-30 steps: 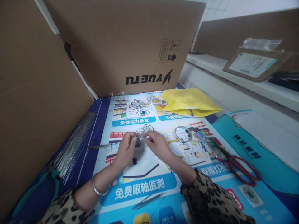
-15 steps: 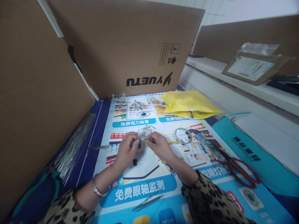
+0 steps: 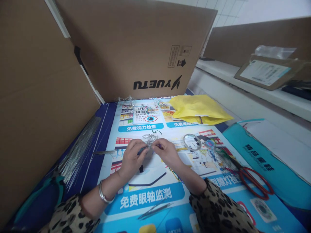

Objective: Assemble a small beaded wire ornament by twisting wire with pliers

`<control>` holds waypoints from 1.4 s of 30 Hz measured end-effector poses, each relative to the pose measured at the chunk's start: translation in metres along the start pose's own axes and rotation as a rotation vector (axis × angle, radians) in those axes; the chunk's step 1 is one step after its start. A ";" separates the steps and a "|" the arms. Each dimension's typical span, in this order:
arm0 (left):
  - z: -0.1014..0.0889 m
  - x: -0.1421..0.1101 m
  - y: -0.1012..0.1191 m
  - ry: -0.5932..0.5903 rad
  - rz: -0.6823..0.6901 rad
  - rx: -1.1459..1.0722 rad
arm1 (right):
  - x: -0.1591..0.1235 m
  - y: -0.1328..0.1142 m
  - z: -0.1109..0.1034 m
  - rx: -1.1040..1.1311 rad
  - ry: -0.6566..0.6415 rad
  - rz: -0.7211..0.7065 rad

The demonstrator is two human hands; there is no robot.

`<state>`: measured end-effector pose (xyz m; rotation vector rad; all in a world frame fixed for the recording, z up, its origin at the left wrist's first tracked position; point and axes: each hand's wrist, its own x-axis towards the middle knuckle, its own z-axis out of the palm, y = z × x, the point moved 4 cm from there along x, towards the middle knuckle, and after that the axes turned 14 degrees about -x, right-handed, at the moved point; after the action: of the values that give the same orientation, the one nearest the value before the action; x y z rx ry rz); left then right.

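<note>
At the centre of the head view is a loose tangle of thin silvery wire [image 3: 150,138], with a short green curl at its upper right. My left hand [image 3: 133,157] pinches its near left edge between thumb and fingers. Close beside it, my right hand [image 3: 168,152] pinches the near right side, fingertips almost meeting those of the left. A small dark purple bit shows at the right fingertips; what exactly lies inside the pinch is hidden. Below the hands, several short dark wires [image 3: 155,211] lie on the printed poster [image 3: 136,223].
Long wire lengths [image 3: 81,145] and teal-handled pliers [image 3: 41,195] lie left. On the right are a tape roll [image 3: 192,142], red-handled scissors [image 3: 256,183] and coloured threads [image 3: 217,155]. A yellow bag [image 3: 200,108] lies behind, before an upright cardboard sheet [image 3: 145,48].
The left thumb and fingers have edged right, nearer the right fingertips. My right hand stays pinched in nearly the same place. The whole view has shifted slightly.
</note>
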<state>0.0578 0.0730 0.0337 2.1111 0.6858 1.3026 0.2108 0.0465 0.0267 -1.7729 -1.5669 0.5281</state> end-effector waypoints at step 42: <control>-0.003 -0.002 -0.002 0.028 -0.307 -0.154 | -0.009 0.003 -0.001 0.043 0.035 -0.208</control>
<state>0.0544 0.0734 0.0320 1.7865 0.8552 1.1763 0.2116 0.0375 0.0242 -1.5566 -1.6792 0.4245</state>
